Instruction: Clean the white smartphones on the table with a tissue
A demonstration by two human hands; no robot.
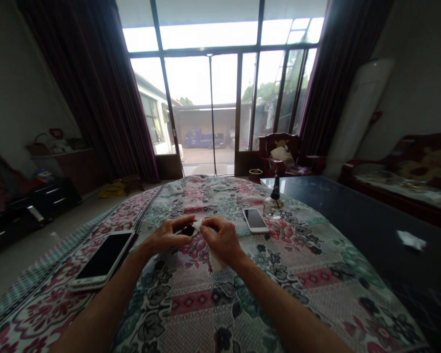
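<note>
In the head view my left hand (169,234) grips a small dark object (187,231) with a pale edge between thumb and fingers. Too little of it shows to tell its kind. My right hand (220,238) is closed on a white tissue (216,262). One end of the tissue pokes out at the fingertips, close against the dark object, and the rest hangs below the palm. Just beyond my right hand lies a white smartphone (256,220), screen up. Beside it stands a clear glass bottle (274,208) with a black top.
A white tablet (105,256) lies on the flowered tablecloth (198,299), left of my left forearm. To the right, a crumpled white paper (411,241) rests on a dark glossy tabletop (356,220). A wooden chair (279,147) stands past the table, near glass doors.
</note>
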